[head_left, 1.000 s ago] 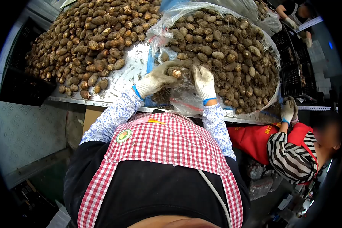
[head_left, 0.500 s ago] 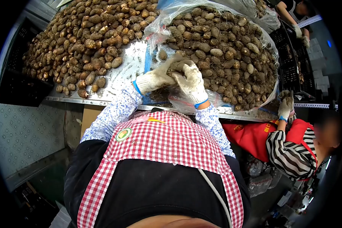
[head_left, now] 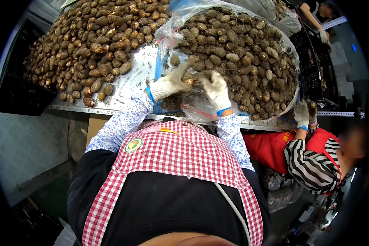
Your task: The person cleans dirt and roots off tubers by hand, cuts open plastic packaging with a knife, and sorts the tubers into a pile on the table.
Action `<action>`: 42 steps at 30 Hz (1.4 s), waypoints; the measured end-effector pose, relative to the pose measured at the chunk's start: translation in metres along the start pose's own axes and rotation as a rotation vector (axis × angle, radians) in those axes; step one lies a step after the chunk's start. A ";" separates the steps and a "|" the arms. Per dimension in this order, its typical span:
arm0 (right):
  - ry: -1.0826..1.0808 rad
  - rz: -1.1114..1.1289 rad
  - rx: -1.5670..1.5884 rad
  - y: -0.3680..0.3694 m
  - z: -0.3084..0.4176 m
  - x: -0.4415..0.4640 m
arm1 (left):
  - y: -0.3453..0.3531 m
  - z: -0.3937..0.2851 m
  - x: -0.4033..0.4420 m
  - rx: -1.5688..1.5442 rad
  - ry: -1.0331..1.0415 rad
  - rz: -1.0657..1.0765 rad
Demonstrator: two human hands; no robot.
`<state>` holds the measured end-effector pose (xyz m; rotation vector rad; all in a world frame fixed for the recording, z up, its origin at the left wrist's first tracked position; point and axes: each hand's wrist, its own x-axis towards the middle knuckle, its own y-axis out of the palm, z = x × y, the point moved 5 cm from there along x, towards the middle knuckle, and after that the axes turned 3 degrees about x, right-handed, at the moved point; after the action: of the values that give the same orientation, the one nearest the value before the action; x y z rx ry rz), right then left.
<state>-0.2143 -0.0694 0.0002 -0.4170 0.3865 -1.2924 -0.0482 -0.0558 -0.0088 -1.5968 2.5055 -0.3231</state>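
My left hand (head_left: 170, 83), in a dirty white glove, is closed round a brown tuber (head_left: 189, 81) whose pale end shows by the fingers. Close on its right is my right hand (head_left: 215, 90), gloved too, its fingertips bent toward the tuber; whether they pinch anything is hidden. Behind and to the right lies a heap of hairy, soil-covered tubers (head_left: 250, 61) on clear plastic sheeting (head_left: 199, 110). A second heap of cleaner brown tubers (head_left: 98, 41) covers the left of the metal table (head_left: 141, 67).
Black crates stand at the left (head_left: 20, 94) and the right (head_left: 315, 61). A co-worker in a striped top and red apron (head_left: 270, 149) is at the right, gloved hands (head_left: 302, 115) by the table edge. Another person (head_left: 315, 16) is at the upper right.
My hands came together over the tuber, then my right hand moved back a little to the right. The co-worker's hands at the right have shifted slightly left.
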 end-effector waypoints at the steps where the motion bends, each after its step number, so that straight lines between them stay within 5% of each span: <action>1: -0.015 0.056 -0.047 0.007 0.002 -0.001 | 0.000 0.001 0.004 0.056 0.046 -0.014; 3: -0.281 -0.033 -0.245 0.009 0.028 -0.017 | 0.003 0.000 0.004 0.167 0.134 -0.043; 4: -0.264 -0.028 -0.219 0.009 0.030 -0.017 | 0.005 -0.004 0.002 -0.059 0.104 -0.030; 8: -0.461 -0.061 -0.344 0.012 0.038 -0.012 | 0.003 -0.017 -0.004 0.244 0.061 0.006; 11: 0.073 -0.013 -0.456 0.005 0.027 0.022 | 0.009 -0.027 -0.004 0.170 -0.094 0.061; 13: -0.329 -0.304 -0.546 -0.013 0.014 0.031 | 0.017 -0.034 -0.006 0.192 -0.075 0.078; 16: -0.282 -0.336 -0.584 -0.021 0.013 0.026 | 0.005 -0.032 -0.003 0.157 -0.042 -0.014; 20: 0.224 0.169 -0.503 -0.009 0.019 0.014 | -0.002 -0.011 -0.004 0.040 -0.055 -0.061; 21: -0.054 0.070 -0.178 -0.004 0.031 -0.003 | -0.001 -0.011 -0.005 0.008 -0.062 -0.059; 23: -0.542 -0.230 -0.486 0.015 0.011 -0.013 | 0.003 -0.020 -0.006 0.029 -0.083 -0.033; 24: -0.308 -0.078 -0.343 0.006 0.038 -0.015 | 0.004 -0.022 -0.003 0.039 -0.058 -0.025; 27: -0.087 -0.165 -0.381 0.003 0.011 0.004 | 0.009 -0.021 0.001 0.065 0.067 -0.017; 28: -0.255 -0.303 -0.437 0.001 0.010 0.006 | 0.009 -0.031 -0.003 0.041 0.045 0.012; 31: -0.318 -0.376 -0.623 -0.010 0.005 0.013 | 0.005 -0.035 -0.007 0.099 0.011 -0.030; 35: -0.142 -0.072 -0.637 -0.012 0.001 0.006 | -0.002 -0.008 -0.012 -0.473 -0.103 -0.041; 38: -0.063 0.113 0.063 0.019 -0.066 0.016 | 0.003 -0.022 -0.008 -0.315 -0.171 0.035; 39: -0.108 0.210 -0.189 0.010 -0.011 -0.002 | 0.005 -0.024 -0.008 -0.263 -0.194 0.060; 41: -0.264 0.148 -0.393 0.008 0.021 -0.014 | 0.006 -0.020 -0.003 -0.094 0.077 0.059; 42: -0.225 0.139 -0.196 0.006 0.015 -0.013 | 0.006 -0.021 -0.003 -0.130 0.086 0.076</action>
<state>-0.2044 -0.0545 0.0108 -0.6827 0.3470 -1.0634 -0.0575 -0.0486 0.0097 -1.5589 2.6952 -0.2287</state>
